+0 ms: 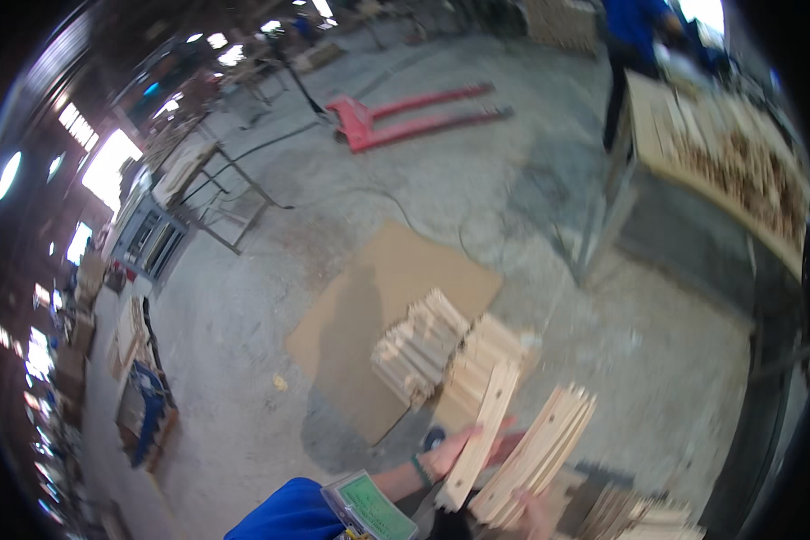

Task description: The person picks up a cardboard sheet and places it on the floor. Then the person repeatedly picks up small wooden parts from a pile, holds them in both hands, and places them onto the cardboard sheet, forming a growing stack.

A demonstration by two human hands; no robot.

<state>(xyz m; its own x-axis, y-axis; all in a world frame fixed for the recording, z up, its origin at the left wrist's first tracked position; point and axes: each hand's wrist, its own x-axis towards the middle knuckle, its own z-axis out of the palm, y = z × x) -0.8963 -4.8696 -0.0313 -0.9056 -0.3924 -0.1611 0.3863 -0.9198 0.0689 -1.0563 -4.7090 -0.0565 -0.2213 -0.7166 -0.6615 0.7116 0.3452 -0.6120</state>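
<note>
My left hand (443,456) grips a pale wooden slat (488,423) with small dark holes near its ends, held tilted in front of me. Close beside it, my right hand (535,515) is closed on a bundle of wooden slats (549,443), fanned slightly at the far end. Its fingers are partly cut off by the lower edge. Just beyond, a stack of slats (423,345) and a second, paler stack (479,367) lie on a flat cardboard sheet (360,310) on the floor. More slats (639,517) are piled at the lower right.
A red pallet jack (360,126) stands on the concrete floor ahead. At the right is a table (643,148) loaded with many wooden pieces, with a person in blue (634,31) behind it. A metal-legged bench (234,171) and a low stack with blue cloth (148,405) are on the left.
</note>
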